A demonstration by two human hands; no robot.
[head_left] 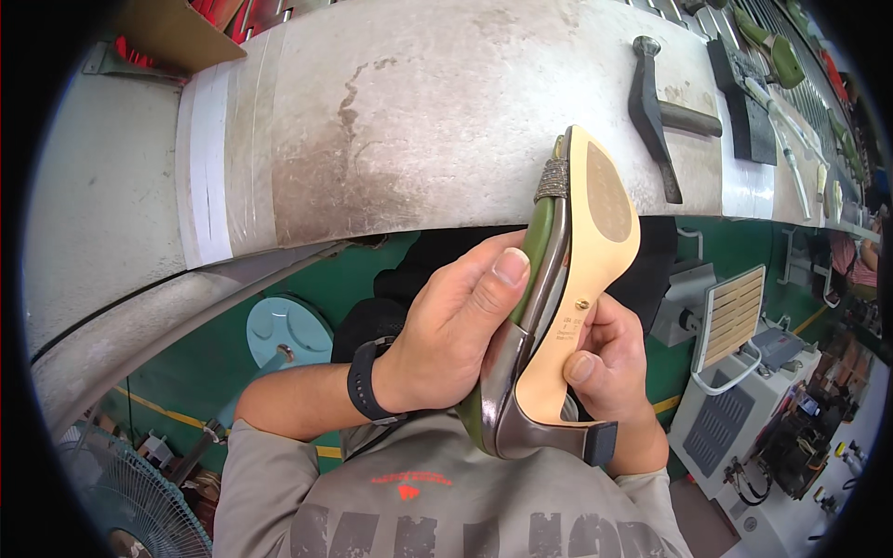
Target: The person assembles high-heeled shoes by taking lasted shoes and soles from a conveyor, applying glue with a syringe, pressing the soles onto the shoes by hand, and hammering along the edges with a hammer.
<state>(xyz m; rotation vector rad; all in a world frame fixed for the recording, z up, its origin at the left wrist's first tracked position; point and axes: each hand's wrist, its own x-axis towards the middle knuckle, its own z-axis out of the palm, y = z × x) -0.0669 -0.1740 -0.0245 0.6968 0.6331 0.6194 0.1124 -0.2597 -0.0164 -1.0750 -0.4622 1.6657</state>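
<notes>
Between my two hands is a high-heeled shoe (595,251), tilted on its side with its tan sole facing right. The toe points away from me, toward the table's near edge, and the heel with its black tip is close to my chest. Its upper is green with a dark metallic brown band and a textured band near the toe. My left hand (456,325) is closed along the upper, thumb on the green side. My right hand (616,363) grips it from the sole side near the arch, its thumb by the heel's inner curve. Some right fingers are hidden behind the shoe.
Ahead curves a worn pale worktable (419,121). On its right lie a hammer (648,112), a black block (744,107) and thin white tools (789,139). Green shoes (786,63) sit beyond. Around me are a blue round stool (288,325), a fan (139,498) and a machine (716,400).
</notes>
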